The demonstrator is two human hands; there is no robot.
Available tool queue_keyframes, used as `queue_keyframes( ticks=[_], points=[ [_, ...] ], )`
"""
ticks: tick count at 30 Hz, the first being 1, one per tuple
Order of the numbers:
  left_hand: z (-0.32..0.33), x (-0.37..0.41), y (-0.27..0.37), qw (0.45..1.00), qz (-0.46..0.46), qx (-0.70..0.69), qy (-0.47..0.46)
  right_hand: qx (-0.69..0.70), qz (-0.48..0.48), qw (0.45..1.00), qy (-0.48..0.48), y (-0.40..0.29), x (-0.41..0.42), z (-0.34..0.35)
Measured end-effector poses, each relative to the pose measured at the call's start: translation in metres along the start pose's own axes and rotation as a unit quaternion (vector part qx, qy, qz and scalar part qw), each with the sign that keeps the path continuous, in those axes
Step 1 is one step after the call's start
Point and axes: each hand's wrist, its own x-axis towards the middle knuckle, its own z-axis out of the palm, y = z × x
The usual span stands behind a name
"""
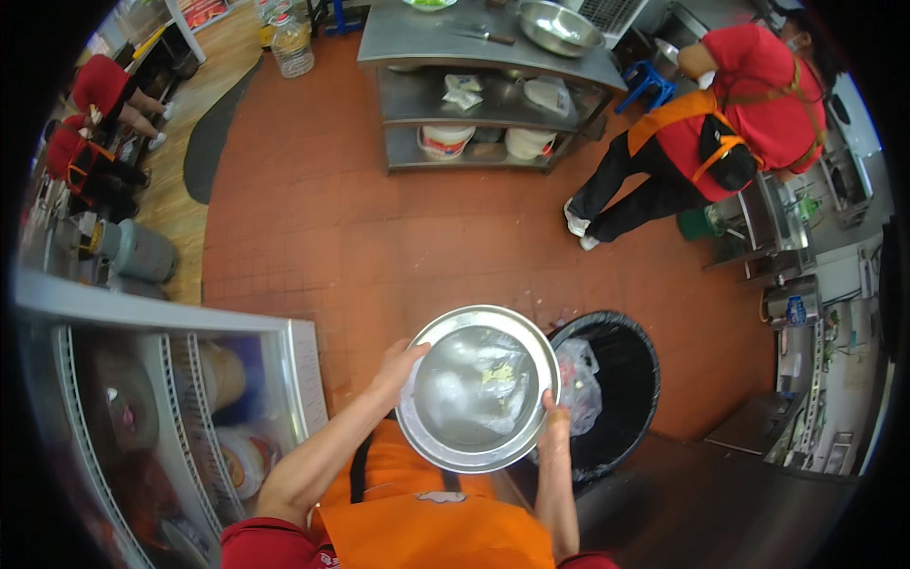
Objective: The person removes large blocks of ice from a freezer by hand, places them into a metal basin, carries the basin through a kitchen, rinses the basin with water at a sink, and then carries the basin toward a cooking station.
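Observation:
A round metal basin [478, 455] is held in front of my orange apron [434, 530], its inside facing up. My left hand [397, 371] grips its left rim, the thumb over the edge. On the right rim is my right hand [554, 421], its thumb also on the edge. Inside the basin, what looks like clear plastic film or shallow liquid shines, with a small pale yellow-green clump [499, 373] on it. Just right of the basin stands a black-lined bin [629, 398] with a clear plastic bag [579, 387] in it. The fingers under the basin are hidden.
A refrigerated cabinet [302, 370] with wire shelves and containers is at the left. Ahead stands a steel table [426, 43] bearing a knife [483, 35] and a metal bowl [561, 28]. A co-worker [764, 107] stands at the right; two more people are far left.

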Motion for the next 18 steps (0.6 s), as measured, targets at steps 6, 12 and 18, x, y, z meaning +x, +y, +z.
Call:
queue_keyframes(
  ticks=[6,12,18],
  points=[
    [0.045,0.074,0.093,0.996,-0.013,0.073,-0.052,0.039,0.013,0.997,0.062,-0.054,0.033,0.059],
    [0.097,0.182,0.131,0.994,-0.040,0.091,-0.051,0.085,-0.038,0.993,0.077,-0.094,0.117,0.066],
    [0.197,0.248,0.194,0.990,-0.047,0.101,-0.090,0.124,-0.024,0.983,0.131,-0.175,0.193,0.079]
  ],
)
